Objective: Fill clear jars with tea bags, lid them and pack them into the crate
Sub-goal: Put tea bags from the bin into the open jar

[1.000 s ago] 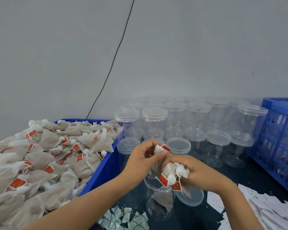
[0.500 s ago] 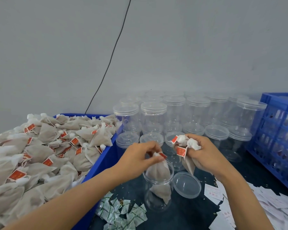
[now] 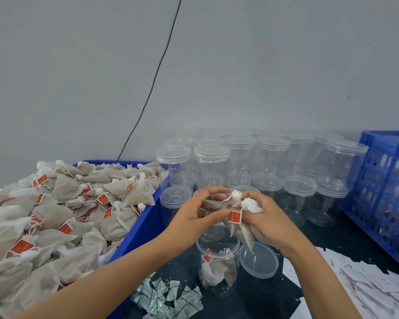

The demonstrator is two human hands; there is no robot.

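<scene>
Above the open jar [image 3: 217, 265], the right hand [image 3: 268, 223] gripped a bunch of tea bags [image 3: 240, 217] — soft, light, prob. best pinched by the knotted tops — while left hand [image 3: 194, 215] fingers pinched one's tag.

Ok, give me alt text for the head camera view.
Right hand grips a bunch of tea bags above an open jar; left hand pinches one red tag. A loose lid lies beside the jar.

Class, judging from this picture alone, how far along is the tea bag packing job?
Early. The open jar holds a few tea bags; its lid lies beside it. The right hand grips more bags, the left hand pinching one tag. Many empty jars wait; the crate already holds some.
</scene>
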